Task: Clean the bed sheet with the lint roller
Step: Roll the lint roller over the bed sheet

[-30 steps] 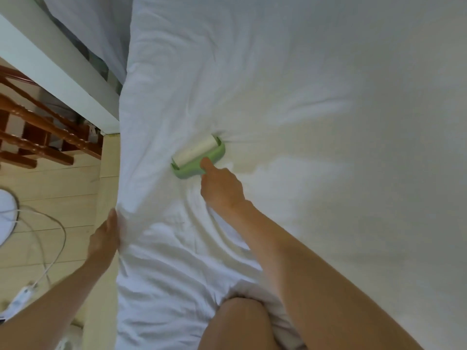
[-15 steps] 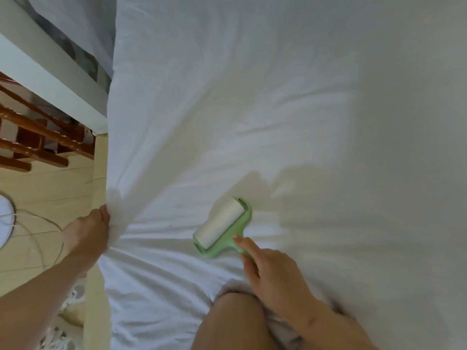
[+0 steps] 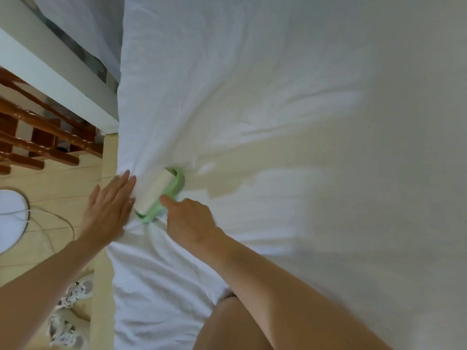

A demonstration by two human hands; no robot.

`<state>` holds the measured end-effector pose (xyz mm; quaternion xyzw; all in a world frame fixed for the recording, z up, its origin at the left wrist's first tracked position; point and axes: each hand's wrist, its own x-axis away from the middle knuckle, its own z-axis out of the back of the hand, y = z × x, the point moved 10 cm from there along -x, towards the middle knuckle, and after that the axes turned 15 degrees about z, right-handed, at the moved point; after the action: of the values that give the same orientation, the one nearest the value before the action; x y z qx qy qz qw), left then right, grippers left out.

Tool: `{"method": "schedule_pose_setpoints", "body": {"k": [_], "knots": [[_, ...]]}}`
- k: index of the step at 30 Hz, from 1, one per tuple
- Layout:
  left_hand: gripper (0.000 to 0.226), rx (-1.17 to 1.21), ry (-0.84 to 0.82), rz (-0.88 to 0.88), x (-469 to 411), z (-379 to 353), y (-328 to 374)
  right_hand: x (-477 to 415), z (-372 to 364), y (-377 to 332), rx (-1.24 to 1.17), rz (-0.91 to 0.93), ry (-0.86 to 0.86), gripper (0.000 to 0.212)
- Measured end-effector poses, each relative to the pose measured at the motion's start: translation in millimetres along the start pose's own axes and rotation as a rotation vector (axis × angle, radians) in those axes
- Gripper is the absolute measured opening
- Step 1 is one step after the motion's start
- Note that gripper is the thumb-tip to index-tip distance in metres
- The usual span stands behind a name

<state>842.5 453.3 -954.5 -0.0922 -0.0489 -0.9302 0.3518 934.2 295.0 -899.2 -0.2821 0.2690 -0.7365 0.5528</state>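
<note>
A white bed sheet (image 3: 278,109) covers the mattress and fills most of the view, creased around the roller. The lint roller (image 3: 158,194), a white sticky drum in a light green frame, lies on the sheet near the bed's left edge. My right hand (image 3: 189,222) grips its handle from below, with the forefinger stretched along the green frame; the handle itself is hidden under the hand. My left hand (image 3: 110,208) lies flat with straight fingers on the sheet's left edge, just left of the roller, pressing the fabric down.
My bare knee (image 3: 232,327) rests on the bed at the bottom. Left of the bed is a wooden floor (image 3: 63,183) with a white round fan base (image 3: 10,218), a cable, and sneakers (image 3: 68,314). A wooden chair (image 3: 38,137) stands at the far left.
The roller has gone from near my knee back up and left toward the bed's edge. My left hand let go of the gathered sheet edge and now lies flat beside the roller.
</note>
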Motion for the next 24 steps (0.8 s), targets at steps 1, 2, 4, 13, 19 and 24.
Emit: {"method": "schedule_pose_setpoints", "body": {"k": [1, 2, 4, 13, 19, 24], "knots": [[0.06, 0.012, -0.069, 0.008, -5.6, -5.9, -2.4, 1.5, -0.2, 0.7, 0.004, 0.006, -0.004, 0.044], [0.06, 0.032, -0.115, 0.027, -10.2, -7.7, -4.9, 9.2, 0.0, 3.5, 0.016, 0.008, -0.007, 0.044], [0.071, 0.091, -0.173, 0.046, -14.6, -8.0, -9.7, 39.7, 0.2, 10.0, 0.041, 0.002, -0.03, 0.047], [0.153, -0.085, -0.537, 0.075, -17.2, -30.1, -11.6, 138.9, 16.6, 23.9, 0.071, -0.056, -0.269, 0.043], [0.157, -0.194, -0.514, 0.071, -17.6, -26.7, -12.4, 49.6, -1.1, 8.2, 0.059, -0.047, -0.155, 0.049], [0.157, -0.121, -0.407, 0.035, -15.2, -23.0, -15.2, -12.7, -16.4, -10.7, 0.006, -0.011, -0.14, 0.05]]}}
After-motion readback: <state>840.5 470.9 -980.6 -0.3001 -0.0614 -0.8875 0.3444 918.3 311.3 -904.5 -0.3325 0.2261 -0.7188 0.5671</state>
